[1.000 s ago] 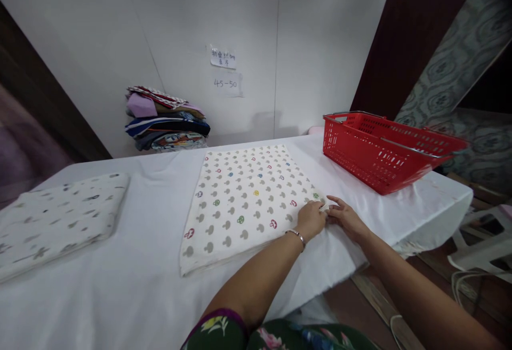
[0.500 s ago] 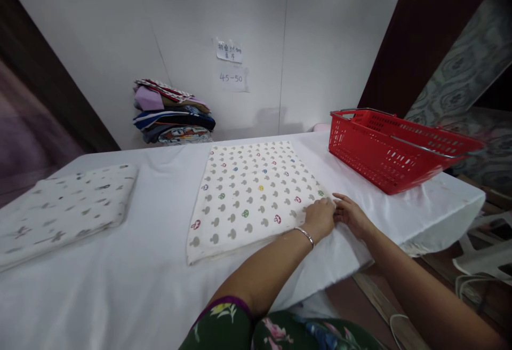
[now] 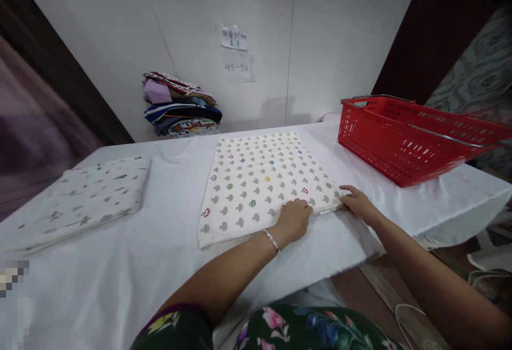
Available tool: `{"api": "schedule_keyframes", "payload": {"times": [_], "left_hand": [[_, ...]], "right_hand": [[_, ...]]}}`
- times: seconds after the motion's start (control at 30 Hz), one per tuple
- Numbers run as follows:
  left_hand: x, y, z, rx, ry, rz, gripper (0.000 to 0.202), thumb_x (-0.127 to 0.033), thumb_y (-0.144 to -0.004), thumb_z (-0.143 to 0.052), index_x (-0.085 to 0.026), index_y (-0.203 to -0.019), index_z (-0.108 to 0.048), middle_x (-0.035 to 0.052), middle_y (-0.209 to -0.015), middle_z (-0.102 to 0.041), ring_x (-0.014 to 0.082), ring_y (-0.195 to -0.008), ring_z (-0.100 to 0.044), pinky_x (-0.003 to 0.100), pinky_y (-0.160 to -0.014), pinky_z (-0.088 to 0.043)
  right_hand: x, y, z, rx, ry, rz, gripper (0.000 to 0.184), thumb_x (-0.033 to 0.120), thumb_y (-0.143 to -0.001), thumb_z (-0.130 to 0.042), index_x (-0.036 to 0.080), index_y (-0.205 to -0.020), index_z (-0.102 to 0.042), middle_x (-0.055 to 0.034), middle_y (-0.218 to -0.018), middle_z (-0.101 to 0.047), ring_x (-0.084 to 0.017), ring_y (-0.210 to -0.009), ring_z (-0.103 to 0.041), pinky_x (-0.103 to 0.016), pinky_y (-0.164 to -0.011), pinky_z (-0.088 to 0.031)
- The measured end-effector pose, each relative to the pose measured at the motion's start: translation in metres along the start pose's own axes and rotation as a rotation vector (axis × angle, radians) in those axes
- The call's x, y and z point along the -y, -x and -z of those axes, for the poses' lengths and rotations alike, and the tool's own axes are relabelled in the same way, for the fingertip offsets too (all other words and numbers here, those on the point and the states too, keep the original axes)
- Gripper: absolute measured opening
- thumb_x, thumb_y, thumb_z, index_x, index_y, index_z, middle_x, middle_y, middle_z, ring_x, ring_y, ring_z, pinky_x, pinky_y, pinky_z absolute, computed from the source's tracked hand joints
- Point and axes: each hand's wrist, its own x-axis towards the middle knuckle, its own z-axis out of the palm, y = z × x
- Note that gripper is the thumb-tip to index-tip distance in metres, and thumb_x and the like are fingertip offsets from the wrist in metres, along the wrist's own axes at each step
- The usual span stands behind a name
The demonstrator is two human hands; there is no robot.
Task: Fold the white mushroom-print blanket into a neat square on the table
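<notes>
Since half a second before, the left hand (image 3: 294, 216) had slid away from the right hand (image 3: 359, 204) along the near edge of the folded mushroom-print cloth (image 3: 262, 179). The two hands, formerly close together at its near right corner, were now well apart.

The cloth lay flat in the middle of the table (image 3: 120, 280), a thick rectangle of several soft, cream-coloured layers printed with small grey mushrooms and a few red, green, blue and yellow ones. The left hand rested knuckles-up on its near edge with the fingers bent. Their tips were tucked out of sight against the fabric, so whether they gripped the layers could not be told. A thin metal bracelet (image 3: 271, 239) circled that wrist.

The right hand lay low at the cloth's near right corner, fingers stretched out loosely and touching the stacked edges, closed on nothing.

A smooth, faintly creased white sheet covered the table. To the left lay a second folded cloth (image 3: 92, 200), pale with grey specks and plump like a cushion. At the right stood a red plastic basket (image 3: 416, 142) with slotted walls and metal handles. A pile of folded fabrics (image 3: 182, 105) in mixed colours leaned against the white wall, beside two paper notes (image 3: 236, 51).
</notes>
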Motion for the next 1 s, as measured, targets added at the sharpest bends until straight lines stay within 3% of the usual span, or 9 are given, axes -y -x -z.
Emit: {"api": "schedule_keyframes", "payload": {"times": [0.13,0.27,0.4,0.47,0.73,0.87,1.0], "left_hand": [[0.02,0.04,0.01,0.007,-0.061,0.024,0.031,0.0,-0.078,-0.041,-0.017,-0.101,-0.053,0.0061,-0.1,-0.056,0.0203,-0.091,-0.049,0.033,-0.075,-0.04],[0.037,0.074,0.022,0.007,-0.102,0.071,0.04,0.003,-0.078,-0.04,-0.018,-0.111,-0.05,0.0063,-0.103,-0.056,0.02,-0.093,-0.048,0.033,-0.075,-0.039],[0.049,0.099,0.033,0.022,-0.146,0.123,0.044,0.004,-0.078,-0.039,-0.019,-0.113,-0.049,0.0059,-0.105,-0.056,0.0201,-0.093,-0.048,0.033,-0.073,-0.04],[0.054,0.11,0.037,0.024,-0.166,0.152,0.043,0.004,-0.078,-0.039,-0.019,-0.113,-0.05,0.0059,-0.104,-0.057,0.0204,-0.094,-0.048,0.033,-0.073,-0.04],[0.063,0.145,0.04,-0.008,-0.173,0.133,0.046,0.001,-0.082,-0.039,-0.018,-0.122,-0.046,0.0061,-0.112,-0.056,0.0199,-0.098,-0.048,0.033,-0.079,-0.04],[0.068,0.158,0.041,-0.045,-0.173,0.183,0.042,-0.001,-0.082,-0.04,-0.017,-0.12,-0.049,0.0066,-0.112,-0.057,0.02,-0.098,-0.048,0.033,-0.082,-0.04],[0.073,0.175,0.043,-0.082,-0.175,0.238,0.043,-0.001,-0.083,-0.039,-0.018,-0.121,-0.049,0.0066,-0.112,-0.057,0.0204,-0.1,-0.049,0.035,-0.084,-0.04]], "right_hand": [[-0.004,0.0,0.0,-0.002,0.103,0.052,0.053,0.018,-0.07,-0.051,0.022,-0.123,-0.05,0.0078,-0.048,-0.049,-0.009,-0.041,-0.042,-0.02,-0.039,-0.029],[-0.013,-0.002,0.003,-0.018,0.287,0.22,0.057,0.024,-0.077,-0.047,0.025,-0.133,-0.043,0.0074,-0.05,-0.049,-0.011,-0.046,-0.045,-0.022,-0.047,-0.036],[-0.02,-0.004,0.007,-0.007,0.398,0.311,0.037,0.03,-0.077,-0.045,0.021,-0.106,-0.067,-0.0011,-0.076,-0.065,-0.015,-0.064,-0.056,-0.027,-0.061,-0.044],[-0.022,-0.004,0.008,-0.021,0.428,0.297,0.035,0.032,-0.077,-0.044,0.02,-0.097,-0.07,-0.0033,-0.087,-0.068,-0.017,-0.068,-0.058,-0.028,-0.063,-0.046],[-0.025,0.001,0.009,-0.044,0.725,0.371,0.036,0.037,-0.082,-0.04,0.023,-0.101,-0.067,-0.0056,-0.103,-0.066,-0.023,-0.087,-0.062,-0.035,-0.075,-0.048],[-0.033,0.005,0.013,-0.12,0.938,0.633,0.043,0.039,-0.088,-0.033,0.018,-0.107,-0.064,-0.0133,-0.117,-0.057,-0.027,-0.104,-0.055,-0.039,-0.086,-0.045],[-0.045,-0.001,0.017,-0.227,0.989,0.961,0.042,0.035,-0.089,-0.033,0.013,-0.109,-0.063,-0.0188,-0.133,-0.043,-0.034,-0.125,-0.037,-0.048,-0.098,-0.037]]}}
